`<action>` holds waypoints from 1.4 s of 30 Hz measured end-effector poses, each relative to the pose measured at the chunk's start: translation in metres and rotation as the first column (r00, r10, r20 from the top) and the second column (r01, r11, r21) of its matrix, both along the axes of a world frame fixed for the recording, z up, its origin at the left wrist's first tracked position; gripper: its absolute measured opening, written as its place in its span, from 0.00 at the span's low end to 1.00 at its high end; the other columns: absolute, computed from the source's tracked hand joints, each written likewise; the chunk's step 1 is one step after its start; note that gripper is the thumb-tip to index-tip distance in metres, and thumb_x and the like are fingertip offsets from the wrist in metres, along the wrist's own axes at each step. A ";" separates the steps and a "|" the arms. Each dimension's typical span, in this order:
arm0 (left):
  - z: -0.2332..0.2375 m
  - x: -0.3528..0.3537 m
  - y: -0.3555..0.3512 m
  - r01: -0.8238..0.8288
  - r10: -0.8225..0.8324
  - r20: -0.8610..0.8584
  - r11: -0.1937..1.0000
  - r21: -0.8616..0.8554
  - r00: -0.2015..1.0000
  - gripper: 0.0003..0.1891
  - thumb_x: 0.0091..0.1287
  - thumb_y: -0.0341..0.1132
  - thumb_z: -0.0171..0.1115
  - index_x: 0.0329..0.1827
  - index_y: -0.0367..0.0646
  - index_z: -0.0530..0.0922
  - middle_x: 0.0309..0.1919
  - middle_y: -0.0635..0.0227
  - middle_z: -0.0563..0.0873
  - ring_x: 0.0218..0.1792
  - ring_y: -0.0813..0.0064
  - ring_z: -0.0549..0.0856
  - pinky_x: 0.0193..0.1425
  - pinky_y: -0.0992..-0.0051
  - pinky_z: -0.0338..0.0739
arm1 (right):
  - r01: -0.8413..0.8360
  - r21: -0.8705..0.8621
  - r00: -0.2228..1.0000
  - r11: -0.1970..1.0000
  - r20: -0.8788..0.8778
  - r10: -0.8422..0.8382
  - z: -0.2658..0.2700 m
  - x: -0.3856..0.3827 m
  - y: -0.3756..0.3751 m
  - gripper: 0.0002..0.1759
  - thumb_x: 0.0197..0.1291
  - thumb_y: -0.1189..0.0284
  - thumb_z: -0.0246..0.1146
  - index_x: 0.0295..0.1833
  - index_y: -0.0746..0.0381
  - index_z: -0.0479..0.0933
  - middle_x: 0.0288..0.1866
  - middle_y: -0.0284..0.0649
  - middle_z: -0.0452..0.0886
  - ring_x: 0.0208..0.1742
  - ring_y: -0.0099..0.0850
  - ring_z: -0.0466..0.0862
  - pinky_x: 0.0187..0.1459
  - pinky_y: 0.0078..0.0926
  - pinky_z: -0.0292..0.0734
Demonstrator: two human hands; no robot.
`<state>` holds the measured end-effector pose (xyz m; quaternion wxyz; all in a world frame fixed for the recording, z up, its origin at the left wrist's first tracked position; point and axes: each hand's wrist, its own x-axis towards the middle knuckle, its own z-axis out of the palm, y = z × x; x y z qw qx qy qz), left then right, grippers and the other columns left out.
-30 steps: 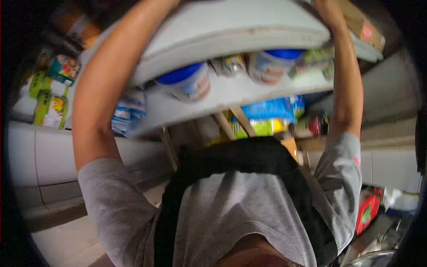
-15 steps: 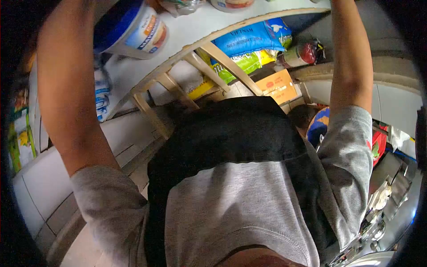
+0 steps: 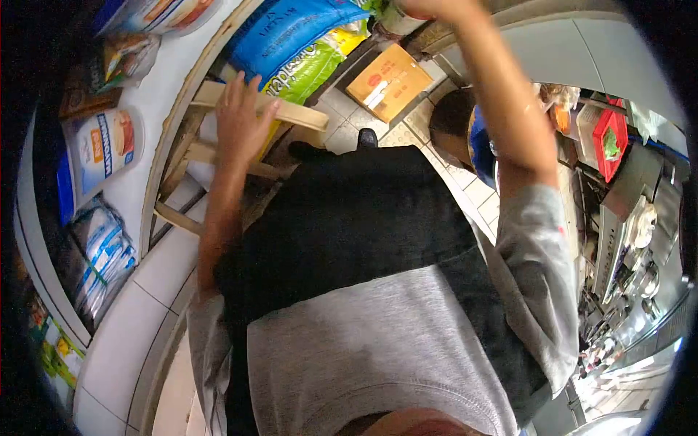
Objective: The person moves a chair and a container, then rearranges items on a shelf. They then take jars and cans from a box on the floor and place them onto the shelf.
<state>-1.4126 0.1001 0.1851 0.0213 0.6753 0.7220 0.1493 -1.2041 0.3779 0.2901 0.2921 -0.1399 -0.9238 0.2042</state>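
My left hand (image 3: pixel 243 120) has its fingers spread over a pale wooden slat (image 3: pixel 294 114) of the shelf frame. Its fingertips are right beside a large blue bag (image 3: pixel 291 33) with white print. A green bag (image 3: pixel 309 73) lies under the blue one, partly covered. At the top edge of the view, my right hand (image 3: pixel 430 7) is blurred and partly cut off, its fingers not clearly shown. It overlaps a labelled container (image 3: pixel 398 20) beside the bags, and I cannot tell whether it grips it.
An orange-brown carton (image 3: pixel 389 83) sits on the tiled floor (image 3: pixel 342 116) ahead of my feet. Mayonnaise tubs (image 3: pixel 105 149) and a plastic-wrapped pack (image 3: pixel 105 254) stand on the white shelf at left. On the right are a red tray (image 3: pixel 609 142) and a metal counter with utensils.
Both hands were beyond the top edge and have come into view. My left hand has come down to the slat; my right has swung inward to the container. The view has turned right.
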 end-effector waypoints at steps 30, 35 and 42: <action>-0.079 0.041 0.009 -0.146 0.114 -0.274 0.984 -0.099 0.955 0.14 0.66 0.42 0.55 0.51 0.53 0.81 0.58 0.66 0.78 0.62 0.58 0.71 0.66 0.49 0.54 | 0.601 -0.623 0.678 0.501 0.729 0.095 -0.302 0.284 -0.139 0.19 0.63 0.59 0.56 0.51 0.60 0.80 0.44 0.55 0.82 0.47 0.50 0.82 0.49 0.42 0.75; -0.076 0.060 0.010 -0.244 0.215 -0.362 0.969 -0.035 0.907 0.18 0.69 0.45 0.49 0.56 0.51 0.79 0.65 0.53 0.68 0.65 0.49 0.65 0.66 0.45 0.53 | 0.500 -0.591 0.625 0.632 0.752 0.209 -0.299 0.293 -0.109 0.20 0.61 0.61 0.59 0.54 0.59 0.79 0.45 0.55 0.82 0.48 0.52 0.81 0.49 0.44 0.74; -0.098 0.071 -0.003 -0.517 0.424 -0.533 0.856 -0.028 0.732 0.27 0.72 0.54 0.43 0.69 0.53 0.66 0.71 0.44 0.57 0.72 0.44 0.54 0.69 0.44 0.53 | 0.594 -0.603 0.624 0.534 0.763 0.168 -0.339 0.351 -0.143 0.21 0.58 0.62 0.55 0.57 0.52 0.78 0.50 0.46 0.82 0.51 0.46 0.82 0.55 0.41 0.75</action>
